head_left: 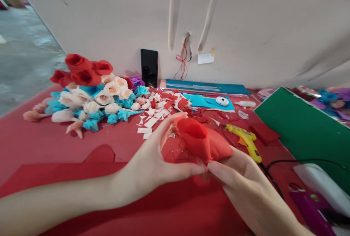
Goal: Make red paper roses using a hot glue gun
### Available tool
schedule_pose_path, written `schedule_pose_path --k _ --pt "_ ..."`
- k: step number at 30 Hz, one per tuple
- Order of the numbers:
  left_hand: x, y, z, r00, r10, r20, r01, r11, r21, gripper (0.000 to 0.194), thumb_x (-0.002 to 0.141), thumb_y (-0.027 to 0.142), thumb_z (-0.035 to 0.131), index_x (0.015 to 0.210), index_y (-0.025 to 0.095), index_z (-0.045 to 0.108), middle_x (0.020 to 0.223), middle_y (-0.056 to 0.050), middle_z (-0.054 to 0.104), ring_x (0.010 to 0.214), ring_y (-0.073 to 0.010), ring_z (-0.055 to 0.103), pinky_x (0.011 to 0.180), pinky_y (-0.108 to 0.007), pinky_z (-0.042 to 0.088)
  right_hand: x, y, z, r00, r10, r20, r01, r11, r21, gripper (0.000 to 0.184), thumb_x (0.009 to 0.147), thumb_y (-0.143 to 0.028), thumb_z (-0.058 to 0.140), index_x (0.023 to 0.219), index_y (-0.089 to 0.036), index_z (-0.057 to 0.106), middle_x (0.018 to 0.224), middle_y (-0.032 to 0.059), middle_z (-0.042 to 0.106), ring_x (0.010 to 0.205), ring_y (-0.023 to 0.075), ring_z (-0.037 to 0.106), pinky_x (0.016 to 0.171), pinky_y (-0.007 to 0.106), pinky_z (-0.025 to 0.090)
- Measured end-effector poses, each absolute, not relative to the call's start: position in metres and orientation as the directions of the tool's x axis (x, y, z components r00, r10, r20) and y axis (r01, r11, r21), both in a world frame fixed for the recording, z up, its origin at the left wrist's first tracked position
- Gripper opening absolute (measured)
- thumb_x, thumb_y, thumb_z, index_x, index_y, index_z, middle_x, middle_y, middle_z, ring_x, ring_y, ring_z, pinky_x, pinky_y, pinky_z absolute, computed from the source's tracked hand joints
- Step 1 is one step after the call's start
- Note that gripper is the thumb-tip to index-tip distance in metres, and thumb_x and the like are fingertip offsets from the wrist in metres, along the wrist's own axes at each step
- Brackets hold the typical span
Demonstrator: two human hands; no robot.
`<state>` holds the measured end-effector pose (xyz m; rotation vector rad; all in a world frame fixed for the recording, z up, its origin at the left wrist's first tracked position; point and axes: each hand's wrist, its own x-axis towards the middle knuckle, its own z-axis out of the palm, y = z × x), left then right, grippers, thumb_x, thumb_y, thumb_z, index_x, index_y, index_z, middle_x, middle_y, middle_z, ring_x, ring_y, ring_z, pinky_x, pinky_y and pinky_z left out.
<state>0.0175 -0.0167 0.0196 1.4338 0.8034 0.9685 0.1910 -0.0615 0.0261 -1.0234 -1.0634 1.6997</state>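
Between both hands sits a red paper flower [203,139], rolled into a cup shape above the red table cover [41,144]. My left hand [155,155] curves around its left side, thumb and forefinger pinching the base and rim. From below and to the right, my right hand [240,177] holds the flower's base, fingers closed on it.
A pile of red, cream and blue paper flowers [90,93] lies at the left. Paper scraps [158,112] litter the middle. A yellow glue gun [246,139] lies to the right, near a green sheet [303,130]. A black phone [149,67] leans on the wall.
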Motion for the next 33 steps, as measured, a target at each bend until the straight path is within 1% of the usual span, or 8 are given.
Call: schedule_pose_path --k 2,4,6,8,15,19,27,33 --pt "0.019 -0.016 0.02 0.501 0.863 0.061 -0.109 -0.007 0.994 0.056 0.068 0.019 0.07 0.118 0.025 0.046 0.107 0.0 0.063 0.105 -0.0182 0.055 0.091 -0.027 0.043 0.19 -0.061 0.025 -0.289 0.945 -0.154 -0.238 -0.226 -0.945 0.015 0.085 -0.024 0.054 0.096 -0.025 0.064 0.098 -0.0004 0.064 0.093 0.0127 0.057 0.082 0.024 0.045" --pt "0.02 -0.015 0.019 0.535 0.843 0.058 -0.131 0.015 0.991 0.039 0.072 0.018 0.067 0.108 0.025 0.054 0.102 0.002 0.065 0.1 -0.0165 0.058 0.09 -0.026 0.044 0.189 -0.06 0.023 -0.289 0.949 -0.13 -0.247 -0.205 -0.947 0.016 0.085 -0.023 0.053 0.098 -0.027 0.063 0.097 -0.0016 0.064 0.092 0.0114 0.057 0.08 0.023 0.045" --pt "0.02 -0.016 0.017 0.514 0.852 0.102 -0.141 -0.033 0.989 0.023 0.072 0.017 0.067 0.093 0.025 0.062 0.103 0.004 0.065 0.102 -0.0162 0.057 0.093 -0.025 0.041 0.188 -0.059 0.021 -0.289 0.949 -0.128 -0.264 -0.207 -0.942 0.019 0.086 -0.022 0.053 0.102 -0.029 0.061 0.101 -0.0025 0.064 0.096 0.0108 0.056 0.081 0.022 0.046" --pt "0.018 -0.018 0.015 0.473 0.868 0.153 -0.132 -0.101 0.986 0.015 0.071 0.016 0.067 0.083 0.025 0.064 0.102 0.005 0.065 0.102 -0.0161 0.057 0.094 -0.025 0.04 0.185 -0.059 0.021 -0.29 0.949 -0.127 -0.286 -0.212 -0.934 0.023 0.086 -0.02 0.053 0.105 -0.03 0.06 0.107 -0.0028 0.062 0.1 0.0108 0.055 0.085 0.023 0.045" --pt "0.017 -0.02 0.019 0.387 0.906 0.173 -0.038 -0.172 0.984 0.009 0.069 0.023 0.07 0.077 0.026 0.068 0.104 0.005 0.065 0.098 -0.018 0.058 0.091 -0.026 0.042 0.176 -0.057 0.026 -0.262 0.961 -0.091 -0.333 -0.178 -0.926 0.028 0.081 -0.018 0.059 0.107 -0.03 0.06 0.11 -0.0017 0.062 0.101 0.0138 0.057 0.092 0.029 0.045" --pt "0.017 -0.018 0.018 0.395 0.907 0.145 -0.05 -0.136 0.989 0.008 0.067 0.025 0.071 0.074 0.023 0.068 0.099 0.001 0.066 0.095 -0.0188 0.06 0.086 -0.026 0.046 0.18 -0.058 0.021 -0.335 0.933 -0.127 -0.347 -0.248 -0.905 0.027 0.084 -0.019 0.055 0.108 -0.03 0.059 0.111 -0.0017 0.061 0.103 0.0137 0.056 0.094 0.032 0.042" --pt "0.016 -0.018 0.017 0.429 0.896 0.112 -0.042 -0.104 0.994 0.007 0.07 0.026 0.069 0.076 0.022 0.068 0.097 0.0 0.065 0.093 -0.019 0.061 0.086 -0.028 0.047 0.186 -0.062 0.017 -0.318 0.928 -0.197 -0.369 -0.312 -0.876 0.024 0.087 -0.019 0.051 0.107 -0.03 0.06 0.106 -0.0013 0.063 0.098 0.014 0.058 0.086 0.03 0.047" --pt "0.015 -0.02 0.017 0.461 0.884 0.076 -0.061 -0.054 0.997 0.008 0.07 0.025 0.069 0.077 0.022 0.07 0.099 -0.001 0.066 0.096 -0.0197 0.061 0.088 -0.029 0.047 0.184 -0.06 0.02 -0.326 0.914 -0.24 -0.335 -0.349 -0.875 0.022 0.087 -0.022 0.052 0.107 -0.028 0.06 0.102 -0.0002 0.064 0.096 0.0138 0.059 0.086 0.029 0.047"
